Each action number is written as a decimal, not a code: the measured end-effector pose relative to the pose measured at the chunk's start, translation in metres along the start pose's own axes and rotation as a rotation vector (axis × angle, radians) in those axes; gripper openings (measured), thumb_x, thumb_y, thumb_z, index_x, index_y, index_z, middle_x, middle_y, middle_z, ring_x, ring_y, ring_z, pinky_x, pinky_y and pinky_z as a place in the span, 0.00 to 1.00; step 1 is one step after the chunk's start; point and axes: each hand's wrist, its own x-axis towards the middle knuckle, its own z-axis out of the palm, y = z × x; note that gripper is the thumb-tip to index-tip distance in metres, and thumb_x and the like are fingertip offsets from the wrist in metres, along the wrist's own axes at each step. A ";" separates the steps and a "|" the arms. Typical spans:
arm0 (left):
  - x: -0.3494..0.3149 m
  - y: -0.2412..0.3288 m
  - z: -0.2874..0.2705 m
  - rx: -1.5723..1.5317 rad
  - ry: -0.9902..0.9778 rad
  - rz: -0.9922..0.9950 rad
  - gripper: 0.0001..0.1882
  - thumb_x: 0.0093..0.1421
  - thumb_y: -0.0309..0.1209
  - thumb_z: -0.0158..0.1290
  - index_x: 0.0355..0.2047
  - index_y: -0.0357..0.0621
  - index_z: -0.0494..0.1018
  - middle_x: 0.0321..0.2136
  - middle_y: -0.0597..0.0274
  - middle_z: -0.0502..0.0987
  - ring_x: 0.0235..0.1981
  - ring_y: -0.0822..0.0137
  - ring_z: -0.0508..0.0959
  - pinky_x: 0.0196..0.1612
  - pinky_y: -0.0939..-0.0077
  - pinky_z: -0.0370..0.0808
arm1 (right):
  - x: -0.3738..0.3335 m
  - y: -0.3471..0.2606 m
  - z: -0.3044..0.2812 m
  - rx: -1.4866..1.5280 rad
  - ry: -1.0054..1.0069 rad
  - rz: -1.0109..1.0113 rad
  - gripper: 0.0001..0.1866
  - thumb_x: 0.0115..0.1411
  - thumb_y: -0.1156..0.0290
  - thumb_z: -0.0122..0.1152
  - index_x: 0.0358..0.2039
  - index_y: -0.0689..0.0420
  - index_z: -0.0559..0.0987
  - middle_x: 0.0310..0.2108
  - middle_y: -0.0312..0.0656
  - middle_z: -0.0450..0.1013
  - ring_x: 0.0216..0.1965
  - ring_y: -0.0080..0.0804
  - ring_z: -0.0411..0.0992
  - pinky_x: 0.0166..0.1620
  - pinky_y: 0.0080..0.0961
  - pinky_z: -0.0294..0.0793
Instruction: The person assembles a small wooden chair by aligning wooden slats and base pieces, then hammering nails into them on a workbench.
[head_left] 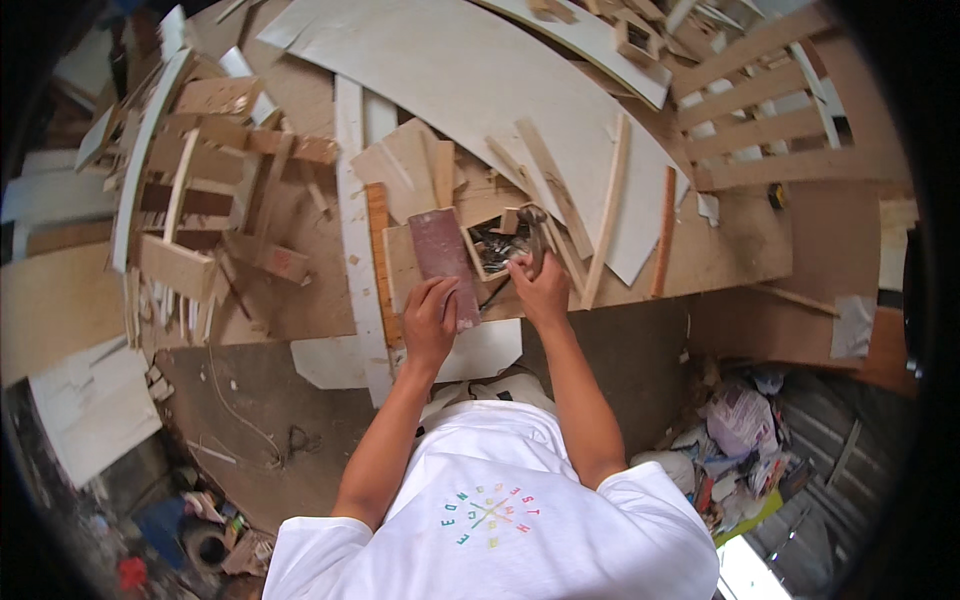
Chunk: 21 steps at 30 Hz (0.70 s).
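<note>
My left hand (431, 312) is closed over the near end of a flat maroon board (440, 250), which lies on pale wood pieces at the bench's front edge. My right hand (542, 288) is closed round a dark metal tool that looks like a hammer (534, 222); its lower part is hidden by the fingers. Just left of that hand sits a small open wooden box (473, 256), holding dark metal bits, probably nails or screws, and a small wood block (509, 220). A thin dark rod (493, 295) lies between my hands.
Large white panels (450, 80) cover the bench's back. Loose wood strips (607, 215) lie right of the box. A wooden frame assembly (190, 180) stands at left, a slatted frame (760, 125) at far right. Bags and scraps (735, 425) pile on the floor at right.
</note>
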 end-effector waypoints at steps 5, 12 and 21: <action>-0.029 -0.029 -0.044 0.219 0.223 -0.198 0.11 0.59 0.22 0.61 0.42 0.45 0.82 0.40 0.53 0.80 0.45 0.49 0.79 0.50 0.58 0.75 | -0.039 -0.013 0.025 0.153 -0.201 0.021 0.13 0.60 0.67 0.71 0.36 0.61 0.78 0.18 0.37 0.73 0.22 0.34 0.76 0.31 0.34 0.75; -0.097 -0.069 -0.077 0.251 0.088 -0.254 0.10 0.55 0.23 0.64 0.38 0.43 0.82 0.46 0.51 0.76 0.47 0.50 0.77 0.50 0.57 0.76 | -0.064 -0.025 0.062 0.148 -0.379 -0.229 0.14 0.62 0.67 0.70 0.38 0.62 0.74 0.22 0.46 0.75 0.26 0.46 0.78 0.33 0.37 0.75; -0.122 -0.072 -0.079 0.275 0.013 -0.123 0.12 0.52 0.24 0.68 0.38 0.46 0.86 0.53 0.56 0.73 0.47 0.54 0.76 0.48 0.61 0.78 | -0.078 -0.029 0.083 0.105 -0.446 -0.271 0.14 0.62 0.70 0.70 0.37 0.62 0.72 0.22 0.53 0.71 0.25 0.52 0.73 0.30 0.41 0.70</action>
